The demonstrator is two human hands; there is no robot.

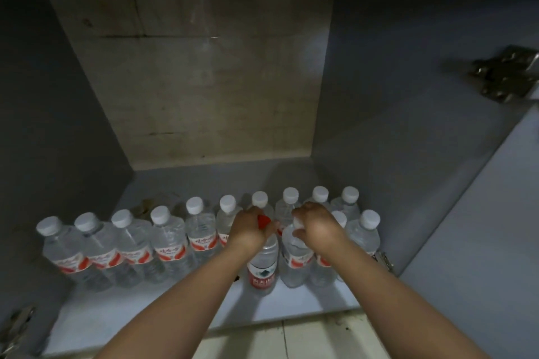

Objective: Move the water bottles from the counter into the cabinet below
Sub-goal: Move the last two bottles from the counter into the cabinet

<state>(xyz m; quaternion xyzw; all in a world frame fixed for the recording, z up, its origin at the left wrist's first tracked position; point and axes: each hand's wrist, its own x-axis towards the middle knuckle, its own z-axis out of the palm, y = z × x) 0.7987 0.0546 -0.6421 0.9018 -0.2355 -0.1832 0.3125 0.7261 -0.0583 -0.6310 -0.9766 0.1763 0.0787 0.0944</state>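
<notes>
- Hands first: our left hand (251, 228) grips the red-capped bottle (262, 267) by its cap; our right hand (313, 223) pinches a white-capped bottle (295, 259).
- Both stand near the cabinet floor (163, 309) front edge.
- Risk, we judge: nudging the far row of bottles (172, 245) could topple neighbours.
</notes>
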